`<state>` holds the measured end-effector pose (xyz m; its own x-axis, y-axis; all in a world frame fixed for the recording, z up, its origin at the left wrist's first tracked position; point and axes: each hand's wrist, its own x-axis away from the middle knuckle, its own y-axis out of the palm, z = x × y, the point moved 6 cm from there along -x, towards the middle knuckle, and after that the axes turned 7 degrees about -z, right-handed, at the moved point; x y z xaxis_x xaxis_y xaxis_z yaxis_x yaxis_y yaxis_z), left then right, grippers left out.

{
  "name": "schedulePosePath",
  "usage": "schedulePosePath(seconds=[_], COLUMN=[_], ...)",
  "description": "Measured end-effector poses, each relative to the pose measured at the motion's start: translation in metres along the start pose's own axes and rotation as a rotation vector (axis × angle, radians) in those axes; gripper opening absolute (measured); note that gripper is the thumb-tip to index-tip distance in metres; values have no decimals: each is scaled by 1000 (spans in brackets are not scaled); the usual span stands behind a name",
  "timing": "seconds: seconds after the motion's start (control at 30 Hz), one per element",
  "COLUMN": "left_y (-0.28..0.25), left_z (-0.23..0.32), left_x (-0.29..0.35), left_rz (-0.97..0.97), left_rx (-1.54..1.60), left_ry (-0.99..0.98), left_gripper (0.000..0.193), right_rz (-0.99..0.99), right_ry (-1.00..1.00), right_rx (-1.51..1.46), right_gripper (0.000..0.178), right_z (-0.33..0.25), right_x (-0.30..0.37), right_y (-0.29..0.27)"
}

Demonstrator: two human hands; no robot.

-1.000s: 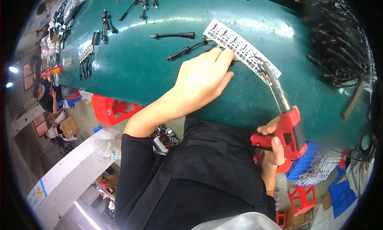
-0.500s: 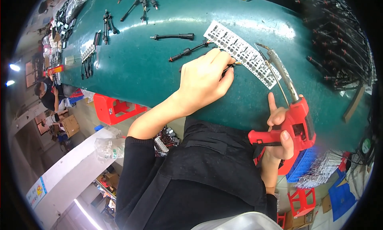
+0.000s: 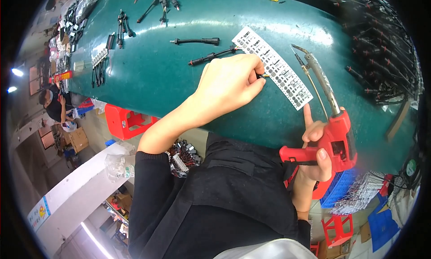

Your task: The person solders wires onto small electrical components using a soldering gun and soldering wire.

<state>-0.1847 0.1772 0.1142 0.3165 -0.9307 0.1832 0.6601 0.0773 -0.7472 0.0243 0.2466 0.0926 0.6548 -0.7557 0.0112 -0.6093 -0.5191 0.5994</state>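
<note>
My left hand (image 3: 233, 79) pinches a black cable (image 3: 260, 76) by its end, its thin coloured wires at the edge of a white circuit board strip (image 3: 274, 69). The fingers hide most of that cable. In my right hand (image 3: 316, 144) is a red soldering gun (image 3: 337, 135), its metal tip pointing away from me and just right of the strip, apart from it. My right index finger stretches to the strip's near end and appears to touch it. Another black cable (image 3: 211, 57) runs from the strip's far left edge. A loose black cable (image 3: 195, 41) lies beyond it.
On the green table (image 3: 157, 75), several black cables (image 3: 162, 7) lie at the far side. A small white board with cables (image 3: 99, 59) is at the left. Bundled black cables (image 3: 381, 48) are heaped at the right. A red stool (image 3: 121, 122) stands by the near left edge.
The board strip has slid slightly toward me and to the right, its near end meeting my right index finger. The soldering gun's tip, formerly over the strip's edge, is now clear of it.
</note>
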Motion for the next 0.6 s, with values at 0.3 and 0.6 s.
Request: schedulePosePath(seconds=[0.3, 0.6], left_y=[2, -4], left_z=[-6, -15], left_x=[-8, -16], left_rz=[-94, -225], left_rx=[28, 212], left_ry=[-60, -88], left_gripper=[16, 16], right_rz=[17, -4], right_ry=[15, 40], right_rx=[31, 60], right_gripper=[86, 84], right_z=[1, 4], right_x=[-1, -1], right_y=[3, 1])
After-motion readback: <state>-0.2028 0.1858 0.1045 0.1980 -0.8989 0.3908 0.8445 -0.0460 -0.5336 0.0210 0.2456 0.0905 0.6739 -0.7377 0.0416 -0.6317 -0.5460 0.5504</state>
